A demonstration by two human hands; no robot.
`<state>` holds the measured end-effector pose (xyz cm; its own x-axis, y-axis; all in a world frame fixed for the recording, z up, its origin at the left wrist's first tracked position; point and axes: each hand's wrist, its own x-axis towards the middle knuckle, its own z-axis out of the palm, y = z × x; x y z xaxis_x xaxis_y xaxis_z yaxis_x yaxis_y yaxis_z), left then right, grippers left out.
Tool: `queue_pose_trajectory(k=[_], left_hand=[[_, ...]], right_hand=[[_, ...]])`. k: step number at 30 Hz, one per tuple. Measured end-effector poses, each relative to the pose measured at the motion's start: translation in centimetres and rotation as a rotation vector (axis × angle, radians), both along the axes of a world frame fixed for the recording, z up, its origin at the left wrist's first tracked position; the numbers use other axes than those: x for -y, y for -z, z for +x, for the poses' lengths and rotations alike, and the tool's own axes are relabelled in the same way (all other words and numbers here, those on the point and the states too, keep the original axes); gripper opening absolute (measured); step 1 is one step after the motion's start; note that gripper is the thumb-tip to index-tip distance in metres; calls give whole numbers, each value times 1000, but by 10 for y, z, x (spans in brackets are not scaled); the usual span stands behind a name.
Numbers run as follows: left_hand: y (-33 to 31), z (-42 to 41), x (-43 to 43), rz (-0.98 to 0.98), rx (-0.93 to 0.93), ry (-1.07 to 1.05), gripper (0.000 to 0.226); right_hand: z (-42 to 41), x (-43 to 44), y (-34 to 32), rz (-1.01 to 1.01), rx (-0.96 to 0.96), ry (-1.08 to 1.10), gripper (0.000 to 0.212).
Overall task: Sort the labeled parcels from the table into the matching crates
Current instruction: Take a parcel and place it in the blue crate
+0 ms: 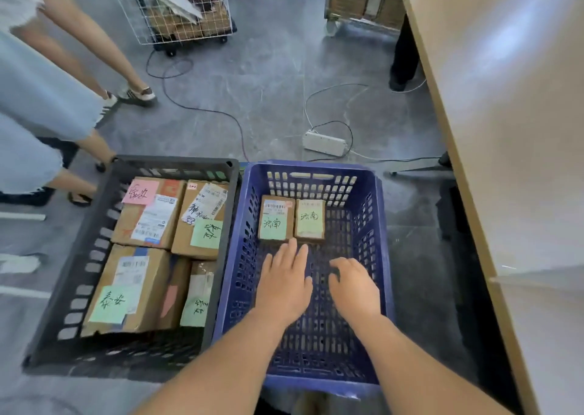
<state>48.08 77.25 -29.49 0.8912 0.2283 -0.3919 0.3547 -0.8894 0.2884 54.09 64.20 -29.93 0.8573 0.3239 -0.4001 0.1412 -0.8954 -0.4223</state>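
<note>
- The table (pixel 512 114) runs down the right side, a pale bare top with a wooden edge; no parcel shows on the part in view.
- The black crate (pixel 82 275) sits on the grey floor at the near left, touching the blue crate's left wall.
- The blue crate (pixel 369 225) stands just right of it, between the black crate and the table.
- A white wire cart (pixel 177 13) stands far off at the back, loaded with boxes and papers.
- Four cardboard parcels fill the black crate: the largest parcel (pixel 126 288) lies near left with a green note, and a pink-noted parcel (pixel 148 215) lies far left (the other two, on the right side, carry green notes).
- The left hand (pixel 284 285) hovers inside the blue crate, fingers straight and spread, grasping nothing; its fingertips reach the near edge of the left small parcel, and contact cannot be told.
- The right hand (pixel 355 288) hovers beside it, fingers loosely bent, also released.
- The left small parcel (pixel 275 220) and the right small parcel (pixel 310 220) lie flat side by side against the blue crate's far wall, each with a handwritten note.
- A white power strip (pixel 324 143) lies on the floor beyond the blue crate.
</note>
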Motion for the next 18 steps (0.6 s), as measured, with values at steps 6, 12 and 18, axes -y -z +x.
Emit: queue_pose_trajectory(k=[6,12,18], left_hand=[[-50,-21,19,91,97,26,62],[-84,-67,41,93,175,32,63],[-109,-124,35,97,249,81,66]], right_hand=[[-26,6,-58,97,145,69,34],[-78,20,-101,102,258,153,35],[-153,38,-120,35,349,218,43]])
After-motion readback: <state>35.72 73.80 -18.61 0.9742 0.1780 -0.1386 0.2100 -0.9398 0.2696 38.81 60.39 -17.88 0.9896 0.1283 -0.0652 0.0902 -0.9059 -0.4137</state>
